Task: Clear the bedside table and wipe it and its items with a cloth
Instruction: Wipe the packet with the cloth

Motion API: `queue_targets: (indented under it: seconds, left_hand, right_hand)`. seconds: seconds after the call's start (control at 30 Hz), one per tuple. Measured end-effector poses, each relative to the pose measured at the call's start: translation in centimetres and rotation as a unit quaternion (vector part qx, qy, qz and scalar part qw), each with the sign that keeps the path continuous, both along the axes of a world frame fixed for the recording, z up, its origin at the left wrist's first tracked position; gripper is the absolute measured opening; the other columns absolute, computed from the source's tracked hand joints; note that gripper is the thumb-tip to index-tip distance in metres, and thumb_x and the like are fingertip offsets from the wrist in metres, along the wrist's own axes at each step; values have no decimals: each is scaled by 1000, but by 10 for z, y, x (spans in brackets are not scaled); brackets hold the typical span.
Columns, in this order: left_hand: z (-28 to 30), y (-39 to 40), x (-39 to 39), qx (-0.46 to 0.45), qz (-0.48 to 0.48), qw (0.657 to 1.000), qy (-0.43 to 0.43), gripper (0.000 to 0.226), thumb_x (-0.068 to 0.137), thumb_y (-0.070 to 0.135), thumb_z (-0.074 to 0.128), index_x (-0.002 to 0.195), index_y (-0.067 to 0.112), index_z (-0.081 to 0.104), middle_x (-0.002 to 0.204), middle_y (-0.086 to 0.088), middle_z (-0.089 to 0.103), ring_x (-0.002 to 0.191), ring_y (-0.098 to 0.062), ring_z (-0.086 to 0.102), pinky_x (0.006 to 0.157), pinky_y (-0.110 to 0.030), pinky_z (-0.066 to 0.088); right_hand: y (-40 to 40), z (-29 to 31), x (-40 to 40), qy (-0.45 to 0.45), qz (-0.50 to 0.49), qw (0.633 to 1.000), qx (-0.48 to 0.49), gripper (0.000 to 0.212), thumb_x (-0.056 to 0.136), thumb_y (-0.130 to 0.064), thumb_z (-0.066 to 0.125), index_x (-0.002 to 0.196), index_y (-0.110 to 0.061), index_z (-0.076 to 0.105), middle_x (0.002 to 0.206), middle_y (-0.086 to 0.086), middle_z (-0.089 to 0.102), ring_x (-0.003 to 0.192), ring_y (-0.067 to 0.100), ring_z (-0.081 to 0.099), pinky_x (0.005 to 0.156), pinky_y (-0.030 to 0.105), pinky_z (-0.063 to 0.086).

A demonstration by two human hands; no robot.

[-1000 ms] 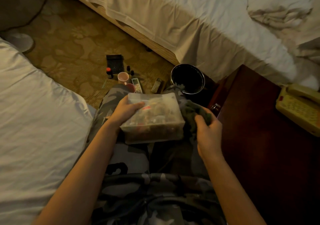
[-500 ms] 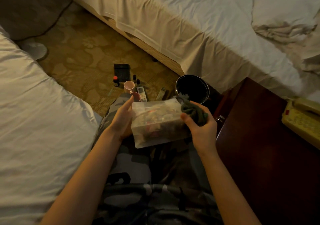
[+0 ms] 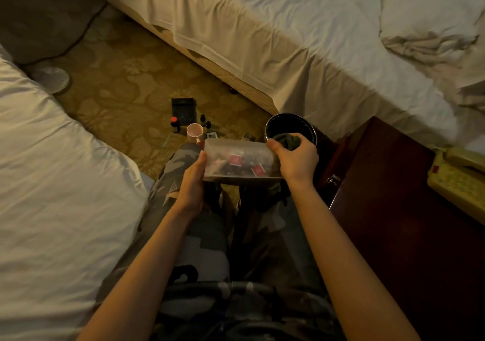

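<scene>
1. One clear box (image 3: pixel 237 161) is held above the knees, between both hands; small items are seen inside, two with red labels, the rest not countable.
2. Left hand (image 3: pixel 193 180): laid flat against the box's left end, fingers straight, thumb up by the box's top corner.
3. Right hand (image 3: pixel 298 161): clenched round one dark green cloth (image 3: pixel 286 140), which is bunched at the box's right top corner; thumb is pressed on the box.
4. One dark wooden table (image 3: pixel 409 225) is seen at right, just beside the right forearm. One yellow phone (image 3: pixel 458 183) is sat on its far right edge.
5. One black bin (image 3: pixel 290 128) stands on the carpet (image 3: pixel 126 83) just behind the cloth, between table and bed.
6. On the carpet beyond the box: one pink mug (image 3: pixel 194 131), one red-capped bottle (image 3: pixel 174 124), two small dark bottles (image 3: pixel 202 118), one black flat pouch (image 3: pixel 183 107). More small items are partly hidden behind the box; no count is possible.
7. Two beds are in view: one (image 3: pixel 288 39) across the top, one (image 3: pixel 52 170) at left. One pillow (image 3: pixel 430 18) is seen on the top bed.
8. One pale round object (image 3: pixel 51 79) lies on the floor at left; what it is cannot be told.
</scene>
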State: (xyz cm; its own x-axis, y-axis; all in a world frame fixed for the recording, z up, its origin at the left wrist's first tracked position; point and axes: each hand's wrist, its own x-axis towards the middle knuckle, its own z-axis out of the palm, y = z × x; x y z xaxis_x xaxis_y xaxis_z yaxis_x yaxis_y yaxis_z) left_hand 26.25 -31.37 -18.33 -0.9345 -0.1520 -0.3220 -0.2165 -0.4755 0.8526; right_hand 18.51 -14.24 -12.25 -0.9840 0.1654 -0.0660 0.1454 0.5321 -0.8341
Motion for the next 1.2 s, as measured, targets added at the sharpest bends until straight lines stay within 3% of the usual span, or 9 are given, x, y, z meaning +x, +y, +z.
queue_targets:
  seconds: [0.13, 0.4, 0.6, 0.7, 0.73, 0.8, 0.9, 1.0, 1.2]
  left_hand:
    - [0, 0, -2, -41, 52, 998, 10, 43, 85, 46, 51, 102, 10, 65, 99, -14, 70, 93, -29, 65, 85, -40, 51]
    - [-2, 18, -2, -79, 115, 990, -8, 32, 99, 19, 41, 79, 10, 65, 66, 3, 70, 64, -9, 66, 64, -19, 52]
    - [0, 10, -3, -78, 107, 991, -19, 30, 101, 13, 38, 83, 11, 61, 62, 12, 68, 59, 3, 61, 60, -12, 47]
    - [17, 36, 2, 7, 80, 995, -65, 35, 96, -12, 30, 124, -1, 48, 103, 20, 70, 99, 11, 59, 79, -8, 47]
    - [15, 36, 12, -118, 111, 984, -77, 43, 95, -15, 27, 136, -5, 35, 128, 6, 61, 119, 2, 51, 88, -9, 46]
    - [-2, 38, 11, -142, 140, 977, -79, 43, 99, -7, 26, 143, -7, 25, 147, -21, 36, 133, -17, 38, 87, -3, 40]
    - [-1, 23, 0, -225, 74, 971, -40, 42, 98, -5, 33, 139, 2, 25, 126, -8, 58, 118, -4, 55, 83, 6, 29]
    - [-1, 24, -3, -145, 58, 987, 27, 37, 96, -12, 25, 127, 9, 30, 77, 25, 69, 80, 15, 62, 71, -5, 45]
    - [-4, 16, -11, -101, 55, 993, 0, 36, 103, 15, 27, 88, 9, 59, 67, 9, 70, 63, 0, 64, 62, -14, 49]
  right_hand:
    - [-7, -9, 4, 19, 6, 999, 47, 28, 81, -28, 73, 102, -12, 65, 94, 0, 63, 84, 11, 56, 70, 14, 41]
    - [-24, -25, 51, 194, 82, 963, 170, 41, 87, -12, 62, 126, -6, 53, 131, 14, 50, 130, 29, 41, 104, 42, 42]
    - [-59, -21, 64, 195, 275, 929, 150, 45, 91, -24, 47, 133, -9, 50, 140, 10, 49, 137, 25, 35, 114, 33, 24]
    - [-76, -14, 63, 185, 357, 901, 163, 50, 88, -19, 52, 137, -10, 46, 141, 10, 48, 138, 25, 33, 111, 32, 25]
    - [-79, -14, 63, 186, 373, 893, 168, 52, 86, -15, 56, 137, -10, 46, 141, 10, 48, 138, 25, 33, 110, 32, 27]
    - [-77, -16, 63, 190, 376, 891, 170, 50, 84, -9, 61, 133, -9, 51, 140, 11, 49, 138, 26, 34, 109, 34, 31]
    - [-64, -21, 60, 201, 347, 903, 155, 42, 80, -6, 69, 121, -10, 63, 136, 11, 53, 136, 25, 38, 109, 33, 33]
    - [-52, -20, 60, 187, 316, 923, 112, 36, 79, -13, 73, 115, -11, 68, 132, 10, 57, 133, 21, 42, 111, 28, 31]
    - [-7, -28, 49, 147, 167, 970, 102, 27, 81, -18, 72, 107, -10, 70, 125, 7, 62, 129, 16, 47, 110, 30, 33]
